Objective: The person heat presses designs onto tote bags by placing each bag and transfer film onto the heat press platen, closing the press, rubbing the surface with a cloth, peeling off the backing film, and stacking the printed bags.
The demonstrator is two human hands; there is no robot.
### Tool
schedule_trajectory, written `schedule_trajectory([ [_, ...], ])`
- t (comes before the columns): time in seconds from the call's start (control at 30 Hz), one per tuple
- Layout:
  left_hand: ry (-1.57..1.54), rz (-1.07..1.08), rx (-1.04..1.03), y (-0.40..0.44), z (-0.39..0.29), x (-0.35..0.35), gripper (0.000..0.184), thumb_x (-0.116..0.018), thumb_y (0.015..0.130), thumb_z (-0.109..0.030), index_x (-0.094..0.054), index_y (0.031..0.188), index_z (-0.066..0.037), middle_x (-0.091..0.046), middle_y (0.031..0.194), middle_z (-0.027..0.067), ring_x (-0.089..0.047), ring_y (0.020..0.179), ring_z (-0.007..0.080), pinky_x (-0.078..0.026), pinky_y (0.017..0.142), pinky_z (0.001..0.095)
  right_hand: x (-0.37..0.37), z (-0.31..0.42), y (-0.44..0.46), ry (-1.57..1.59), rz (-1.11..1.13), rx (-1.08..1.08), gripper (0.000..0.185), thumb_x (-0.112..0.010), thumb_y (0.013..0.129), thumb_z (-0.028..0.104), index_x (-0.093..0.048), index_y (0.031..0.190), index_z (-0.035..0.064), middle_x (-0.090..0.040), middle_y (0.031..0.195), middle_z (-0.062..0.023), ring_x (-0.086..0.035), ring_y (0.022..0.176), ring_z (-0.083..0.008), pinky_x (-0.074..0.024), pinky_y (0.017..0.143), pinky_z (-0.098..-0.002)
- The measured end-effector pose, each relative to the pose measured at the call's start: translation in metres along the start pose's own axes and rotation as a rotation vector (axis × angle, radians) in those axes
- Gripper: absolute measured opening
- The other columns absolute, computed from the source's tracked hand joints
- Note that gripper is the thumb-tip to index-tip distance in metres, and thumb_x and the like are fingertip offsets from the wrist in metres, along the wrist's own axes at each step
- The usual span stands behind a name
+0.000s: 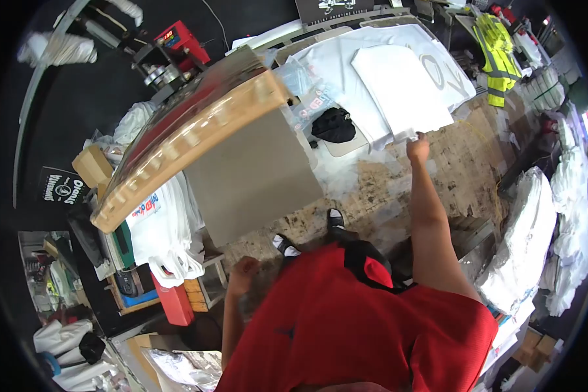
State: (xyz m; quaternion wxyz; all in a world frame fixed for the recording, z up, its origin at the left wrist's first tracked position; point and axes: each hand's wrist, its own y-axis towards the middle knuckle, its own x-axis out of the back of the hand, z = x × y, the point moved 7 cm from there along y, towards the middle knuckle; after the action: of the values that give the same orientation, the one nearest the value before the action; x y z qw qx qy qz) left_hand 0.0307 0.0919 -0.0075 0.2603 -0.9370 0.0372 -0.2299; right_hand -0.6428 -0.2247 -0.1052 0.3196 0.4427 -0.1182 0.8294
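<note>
White sheet [402, 88]: far right, laid on white cloth [330, 55], presumably for flat support; near edge pinched by right hand [418, 147], seemingly for control. Left hand [243, 273]: held low, near left; blurred, finger state cannot be told.

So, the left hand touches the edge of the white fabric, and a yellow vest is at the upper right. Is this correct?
No: the head view shows the right hand touching the white fabric at its edge. The yellow vest is as stated.
</note>
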Motion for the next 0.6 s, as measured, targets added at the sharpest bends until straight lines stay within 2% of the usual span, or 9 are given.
schedule_trajectory([
  [0.07, 0.017, 0.0, -0.004, -0.004, 0.018, -0.016, 0.018, -0.071, 0.094, -0.018, -0.067, 0.104, -0.003, -0.069, 0.085, 0.0019, -0.064, 0.08, 0.0116, -0.052, 0.074, 0.0293, 0.013, 0.009, 0.009, -0.055, -0.141, 0.093, 0.06, -0.075, 0.078, 0.018, -0.057, 0.134, 0.0054, -0.066, 0.124, -0.0217, -0.064, 0.112, -0.0375, -0.0511, 0.096, -0.0457],
  [0.2, 0.159, -0.016, 0.116, -0.015, -0.003, -0.033, 0.021, -0.07, 0.094, -0.021, -0.068, 0.107, -0.004, -0.072, 0.09, 0.0051, -0.066, 0.084, 0.0123, -0.053, 0.077, 0.0307, -0.003, -0.001, 0.032, 0.061, 0.048, -0.052, 0.065, -0.08, 0.077, 0.022, -0.055, 0.136, 0.0095, -0.062, 0.132, -0.0178, -0.061, 0.119, -0.0328, -0.0496, 0.1, -0.0433],
  [0.27, 0.175, 0.023, 0.15, -0.011, -0.012, -0.042, 0.022, -0.07, 0.094, -0.023, -0.068, 0.107, -0.005, -0.072, 0.09, 0.0059, -0.067, 0.086, 0.0134, -0.053, 0.079, 0.0311, -0.007, -0.007, 0.039, -0.128, 0.029, -0.11, 0.065, -0.08, 0.076, 0.021, -0.055, 0.136, 0.0104, -0.067, 0.123, -0.0176, -0.064, 0.113, -0.0338, -0.0513, 0.097, -0.0435],
  [0.3, 0.18, 0.062, 0.165, -0.008, -0.015, -0.048, 0.023, -0.07, 0.094, -0.024, -0.069, 0.107, -0.005, -0.073, 0.091, 0.0068, -0.068, 0.087, 0.0146, -0.053, 0.08, 0.0315, -0.014, -0.016, 0.047, -0.057, 0.108, -0.145, 0.056, -0.079, 0.077, 0.025, -0.062, 0.128, 0.0073, -0.072, 0.11, -0.0169, -0.067, 0.105, -0.035, -0.0526, 0.092, -0.0447],
  [0.33, 0.192, 0.067, 0.16, -0.001, -0.002, -0.054, 0.023, -0.07, 0.094, -0.024, -0.069, 0.107, -0.005, -0.073, 0.091, 0.0068, -0.068, 0.087, 0.0146, -0.053, 0.08, 0.0315, -0.014, -0.018, 0.051, -0.052, 0.104, -0.158, 0.056, -0.079, 0.077, 0.025, -0.062, 0.128, 0.0073, -0.072, 0.11, -0.0169, -0.067, 0.105, -0.035, -0.0526, 0.092, -0.0447],
  [0.4, -0.017, 0.082, 0.026, 0.02, 0.032, -0.07, 0.023, -0.07, 0.094, -0.027, -0.069, 0.104, -0.005, -0.072, 0.091, 0.0076, -0.068, 0.088, 0.0152, -0.053, 0.081, 0.0312, -0.016, -0.015, 0.054, -0.06, 0.189, -0.156, 0.046, -0.075, 0.078, 0.029, -0.067, 0.115, 0.0023, -0.073, 0.101, -0.0185, -0.069, 0.102, -0.0359, -0.0531, 0.089, -0.0459],
  [0.47, 0.128, 0.163, 0.048, 0.03, -0.034, -0.083, 0.023, -0.068, 0.095, -0.026, -0.069, 0.104, -0.005, -0.072, 0.093, 0.0077, -0.068, 0.089, 0.0153, -0.052, 0.082, 0.0307, -0.004, -0.009, 0.051, -0.028, 0.112, -0.168, 0.044, -0.071, 0.079, 0.031, -0.069, 0.108, -0.0013, -0.072, 0.098, -0.0182, -0.069, 0.094, -0.0327, -0.0527, 0.087, -0.0435],
  [0.5, 0.257, 0.235, 0.075, 0.039, -0.067, -0.095, 0.022, -0.067, 0.096, -0.025, -0.068, 0.103, -0.005, -0.072, 0.096, 0.0078, -0.067, 0.089, 0.0153, -0.052, 0.082, 0.0303, 0.004, -0.004, 0.05, 0.117, 0.09, -0.193, 0.039, -0.069, 0.081, 0.029, -0.069, 0.107, -0.0007, -0.071, 0.096, -0.016, -0.067, 0.09, -0.0292, -0.0521, 0.084, -0.0419],
  [0.6, 0.012, 0.367, -0.122, 0.066, -0.132, -0.131, 0.026, -0.064, 0.099, -0.029, -0.066, 0.102, -0.003, -0.072, 0.099, 0.0072, -0.067, 0.091, 0.015, -0.052, 0.084, 0.0308, 0.057, 0.053, 0.003, 0.765, 0.214, -0.178, 0.025, -0.061, 0.086, 0.016, -0.07, 0.105, 0.0021, -0.072, 0.094, -0.0095, -0.064, 0.082, -0.0206, -0.0497, 0.076, -0.0327],
])
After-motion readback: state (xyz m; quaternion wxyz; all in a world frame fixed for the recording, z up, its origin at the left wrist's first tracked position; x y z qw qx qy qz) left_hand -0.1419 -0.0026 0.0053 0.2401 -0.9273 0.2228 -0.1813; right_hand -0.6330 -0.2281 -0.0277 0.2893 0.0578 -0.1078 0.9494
